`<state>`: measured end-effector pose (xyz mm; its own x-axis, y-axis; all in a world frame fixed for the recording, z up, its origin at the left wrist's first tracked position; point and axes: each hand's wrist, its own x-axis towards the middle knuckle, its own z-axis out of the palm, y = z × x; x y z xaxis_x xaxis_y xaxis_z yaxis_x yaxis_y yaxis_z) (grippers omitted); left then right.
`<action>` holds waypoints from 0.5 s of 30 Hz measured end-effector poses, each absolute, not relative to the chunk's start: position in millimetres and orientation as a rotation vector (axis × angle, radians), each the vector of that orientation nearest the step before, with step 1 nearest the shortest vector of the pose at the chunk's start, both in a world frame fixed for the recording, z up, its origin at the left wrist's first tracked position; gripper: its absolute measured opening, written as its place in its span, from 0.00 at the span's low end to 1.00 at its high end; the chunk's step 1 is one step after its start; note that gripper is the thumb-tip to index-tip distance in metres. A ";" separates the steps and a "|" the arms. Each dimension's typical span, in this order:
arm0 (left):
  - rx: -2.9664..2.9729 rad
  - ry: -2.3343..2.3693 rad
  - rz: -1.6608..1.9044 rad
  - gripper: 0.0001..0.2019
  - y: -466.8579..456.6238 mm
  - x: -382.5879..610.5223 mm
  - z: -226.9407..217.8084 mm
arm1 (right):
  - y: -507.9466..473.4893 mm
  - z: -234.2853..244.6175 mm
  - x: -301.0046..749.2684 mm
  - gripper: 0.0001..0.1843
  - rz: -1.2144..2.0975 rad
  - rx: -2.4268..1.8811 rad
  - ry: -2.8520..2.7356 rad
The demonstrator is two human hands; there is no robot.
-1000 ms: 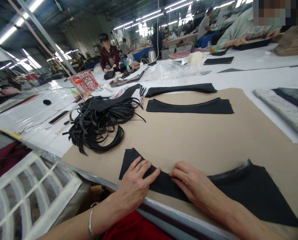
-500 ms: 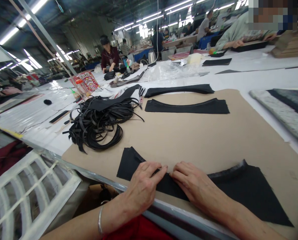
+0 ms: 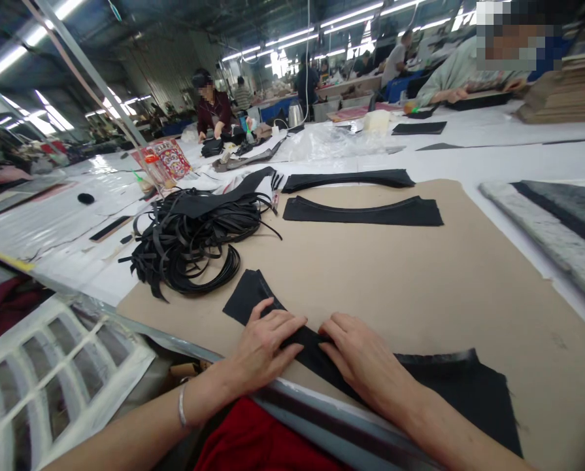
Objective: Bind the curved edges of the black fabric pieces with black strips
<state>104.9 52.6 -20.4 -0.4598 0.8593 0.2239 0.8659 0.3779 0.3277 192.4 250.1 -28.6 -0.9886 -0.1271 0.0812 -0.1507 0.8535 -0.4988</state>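
A long curved black fabric piece (image 3: 449, 383) lies slantwise at the near table edge. Its concave far edge carries a narrow folded-over strip. My left hand (image 3: 267, 343) rests on the left half of this piece, thumb and fingers spread apart over the fold. Close by on the right, my right hand (image 3: 363, 356) grips the same folded edge between thumb and bent fingers. Both hands cover the middle of the piece, while its two ends stay visible. Two similar black pieces, a nearer one (image 3: 363, 212) and a farther one (image 3: 346, 180), lie beyond.
Tan board (image 3: 370, 275) covers the table under the work. A tangled heap of black strips (image 3: 194, 229) sits to the left. On the right lies a grey-white slab (image 3: 532, 229) with dark material on it. Across the table are a person in dark red (image 3: 215, 111) and another in pale sleeves.
The black piece has turned clockwise, its left end rising and its right end dropping nearer me. My left hand has shifted left and spread its fingers; a small gap between the hands has widened.
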 end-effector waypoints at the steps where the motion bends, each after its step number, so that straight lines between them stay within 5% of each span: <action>1: -1.569 -2.613 -0.651 0.17 54.8 102.4 -19.0 | 247.6 -27.0 190.2 0.03 0.817 0.185 -2.994; 15: -1.540 -2.837 -0.774 0.16 104.1 112.7 -6.0 | 267.2 -15.0 198.2 0.06 1.094 0.040 -2.997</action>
